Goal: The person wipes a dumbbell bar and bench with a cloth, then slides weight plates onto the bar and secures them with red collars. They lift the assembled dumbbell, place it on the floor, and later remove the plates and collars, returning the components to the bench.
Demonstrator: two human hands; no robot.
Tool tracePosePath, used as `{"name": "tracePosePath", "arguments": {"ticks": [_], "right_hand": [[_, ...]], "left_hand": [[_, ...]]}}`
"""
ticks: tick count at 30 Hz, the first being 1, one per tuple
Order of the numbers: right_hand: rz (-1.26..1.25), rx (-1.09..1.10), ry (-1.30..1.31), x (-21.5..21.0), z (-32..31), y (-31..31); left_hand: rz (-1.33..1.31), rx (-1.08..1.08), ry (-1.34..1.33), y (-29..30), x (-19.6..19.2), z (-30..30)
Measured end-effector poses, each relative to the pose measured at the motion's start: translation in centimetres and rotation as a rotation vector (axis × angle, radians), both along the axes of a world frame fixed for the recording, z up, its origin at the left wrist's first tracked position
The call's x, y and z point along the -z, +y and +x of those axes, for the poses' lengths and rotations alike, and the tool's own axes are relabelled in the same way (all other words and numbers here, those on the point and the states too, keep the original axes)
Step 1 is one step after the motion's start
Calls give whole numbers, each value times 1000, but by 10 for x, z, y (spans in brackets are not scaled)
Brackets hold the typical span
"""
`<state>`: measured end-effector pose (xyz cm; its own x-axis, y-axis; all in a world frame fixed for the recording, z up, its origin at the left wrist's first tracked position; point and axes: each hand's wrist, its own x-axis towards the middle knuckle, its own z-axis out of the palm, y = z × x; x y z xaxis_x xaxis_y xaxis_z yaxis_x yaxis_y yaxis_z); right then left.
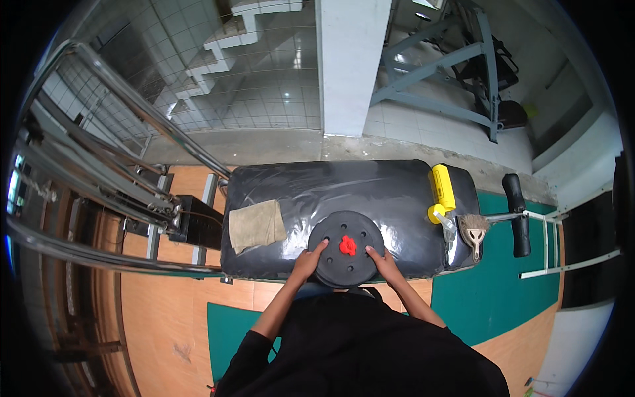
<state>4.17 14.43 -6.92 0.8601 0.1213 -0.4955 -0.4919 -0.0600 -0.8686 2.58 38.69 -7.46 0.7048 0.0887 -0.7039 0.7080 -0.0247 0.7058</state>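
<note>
A round black weight plate (337, 264) with a ring of small holes is at the near edge of a black padded bench (317, 182). My left hand (307, 261) grips its left rim, thumb on top. On the opposite rim, my right hand (383, 263) holds it the same way. A red star-shaped collar nut (347, 245) lies at the plate's centre. The fingers under the plate are hidden. A folded beige cloth (256, 226) rests on the bench to the left, apart from my hands.
At the bench's right end are a yellow bottle (442, 187), a clear spray nozzle (448, 228) and a wide flat brush (473, 233). Chrome machine bars (132, 112) rise at the left. A black foam roller (521, 235) juts out at the right. Green mats (503, 291) cover part of the floor.
</note>
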Motion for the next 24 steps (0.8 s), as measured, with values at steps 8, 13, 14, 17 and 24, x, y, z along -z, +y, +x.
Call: {"name": "tracePosePath", "arguments": {"ticks": [8, 13, 14, 17, 24], "right_hand": [[-97, 191, -41, 32, 83, -14], [-303, -30, 228, 7, 109, -27], [-387, -219, 354, -8, 119, -34], [-618, -411, 411, -34, 135, -24], [-1027, -489, 163, -19, 128, -20]], "left_hand": [[95, 179, -18, -21, 22, 126], [179, 285, -2, -22, 53, 141], [247, 368, -24, -20, 37, 143], [300, 508, -177, -1, 23, 137], [528, 484, -552, -1, -1, 121]]}}
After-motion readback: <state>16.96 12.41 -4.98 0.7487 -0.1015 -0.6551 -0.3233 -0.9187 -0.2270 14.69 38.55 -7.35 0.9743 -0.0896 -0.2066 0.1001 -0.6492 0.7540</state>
